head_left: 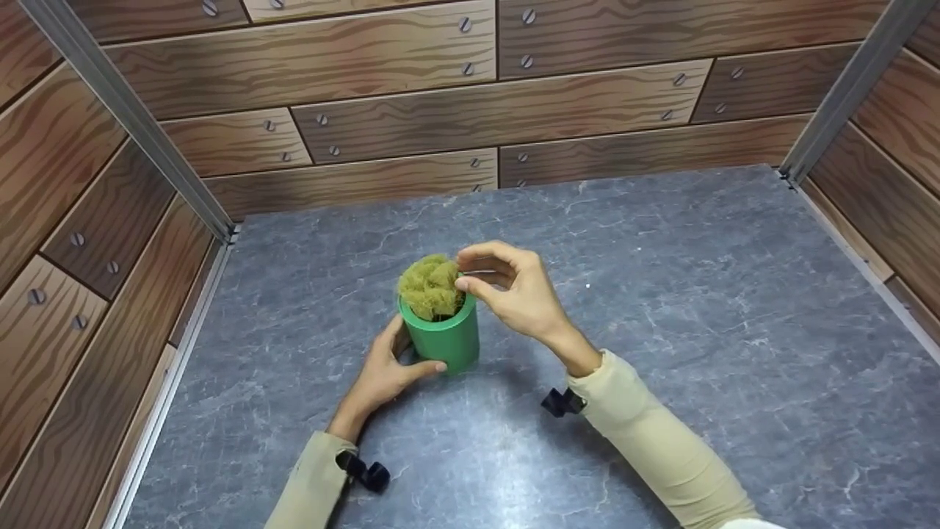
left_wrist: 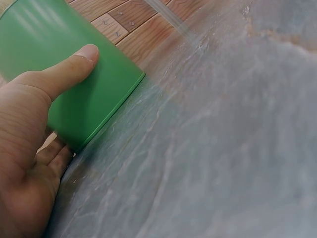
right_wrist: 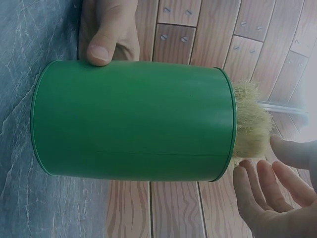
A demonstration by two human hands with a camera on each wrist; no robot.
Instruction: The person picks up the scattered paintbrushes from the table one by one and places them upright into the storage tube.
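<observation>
A green cylindrical pot (head_left: 444, 342) stands upright on the table, with a fuzzy yellow-green clump (head_left: 428, 286), like moss, bulging above its rim. My left hand (head_left: 383, 372) holds the pot low on its left side. In the left wrist view, the thumb (left_wrist: 74, 69) lies across the pot's wall and the other fingers go round behind it. At the clump's right edge is my right hand (head_left: 518, 294), thumb and fingers bent but apart. The right wrist view has its fingertips (right_wrist: 267, 171) beside the clump; whether they touch it is hard to tell.
The grey marbled tabletop (head_left: 698, 308) spreads around the pot. Wood-patterned panels (head_left: 411, 95) wall the back and both sides, with metal posts (head_left: 139, 125) at the corners. A small white speck (head_left: 587, 286) lies right of the right hand.
</observation>
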